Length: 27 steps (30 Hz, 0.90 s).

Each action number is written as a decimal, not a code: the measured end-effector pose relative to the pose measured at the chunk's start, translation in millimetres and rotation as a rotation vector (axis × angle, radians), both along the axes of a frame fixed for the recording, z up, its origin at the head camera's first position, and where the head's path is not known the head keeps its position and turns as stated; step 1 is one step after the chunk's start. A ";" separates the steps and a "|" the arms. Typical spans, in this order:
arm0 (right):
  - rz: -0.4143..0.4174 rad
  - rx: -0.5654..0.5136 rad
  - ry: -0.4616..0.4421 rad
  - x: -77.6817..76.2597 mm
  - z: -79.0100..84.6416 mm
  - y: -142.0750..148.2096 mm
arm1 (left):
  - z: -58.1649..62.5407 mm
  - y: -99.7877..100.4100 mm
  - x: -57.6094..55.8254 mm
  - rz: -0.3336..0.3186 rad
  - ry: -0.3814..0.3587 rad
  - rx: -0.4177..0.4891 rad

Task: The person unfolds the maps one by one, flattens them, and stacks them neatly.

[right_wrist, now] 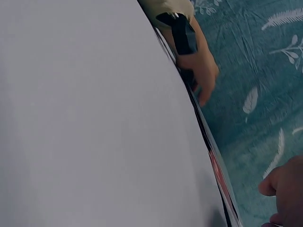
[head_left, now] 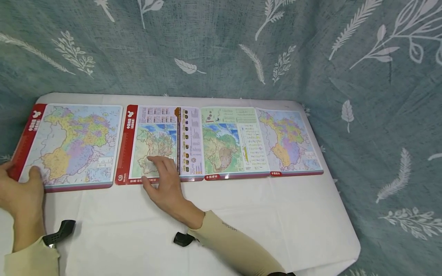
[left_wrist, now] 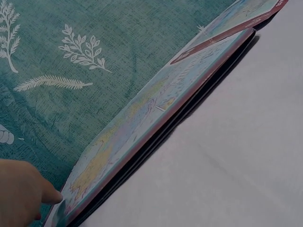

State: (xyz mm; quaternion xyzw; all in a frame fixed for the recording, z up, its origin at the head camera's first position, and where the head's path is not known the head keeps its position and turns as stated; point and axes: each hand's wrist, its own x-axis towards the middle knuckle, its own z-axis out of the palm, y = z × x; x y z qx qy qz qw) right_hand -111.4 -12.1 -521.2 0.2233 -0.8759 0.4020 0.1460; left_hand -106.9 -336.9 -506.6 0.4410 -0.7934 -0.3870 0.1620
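Observation:
A flat map sheet (head_left: 83,145) with a red left border lies on the left of the table. My left hand (head_left: 22,188) grips its lower left corner, the thumb on top and the other fingers at the outer edge, partly hidden. Beside it lies a second red-bordered map (head_left: 145,143) with a relief map and a text panel. My right hand (head_left: 165,184) rests over its lower part, fingers loosely bent and fingertips on the surface. In the left wrist view the left map's edge (left_wrist: 156,123) runs away from my thumb.
Right of the second map, a green relief map (head_left: 221,149) and a coloured map (head_left: 290,142) continue the row. A white cloth (head_left: 241,207) covers the table. Behind hangs a teal leaf-print curtain (head_left: 214,50). Each wrist wears a black camera (head_left: 63,232).

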 end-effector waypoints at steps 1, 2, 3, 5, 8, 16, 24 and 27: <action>0.012 0.014 -0.004 0.3 0.4 -6.5 | -1.3 -1.6 -0.7 0.003 -0.008 0.010; 0.022 0.034 -0.011 0.8 1.0 -13.1 | -2.7 -3.2 -1.2 0.007 -0.016 0.020; 0.034 0.057 -0.018 1.4 1.6 -19.7 | -4.0 -5.0 -1.7 0.007 -0.025 0.028; 0.051 0.111 -0.030 3.5 2.8 -32.0 | -6.9 -8.1 -2.3 0.007 -0.036 0.035; 0.052 0.210 -0.035 6.6 2.8 -47.4 | -8.8 -8.8 -1.8 0.003 -0.045 0.034; 0.007 0.342 -0.055 6.1 1.3 -69.3 | -8.6 -8.2 -1.2 -0.005 -0.029 0.034; -0.009 0.437 -0.056 2.9 1.9 -80.3 | -11.8 -10.1 -1.0 -0.006 -0.031 0.040; 0.016 0.457 -0.051 2.8 2.1 -81.4 | -13.0 -11.0 -1.6 -0.003 -0.031 0.035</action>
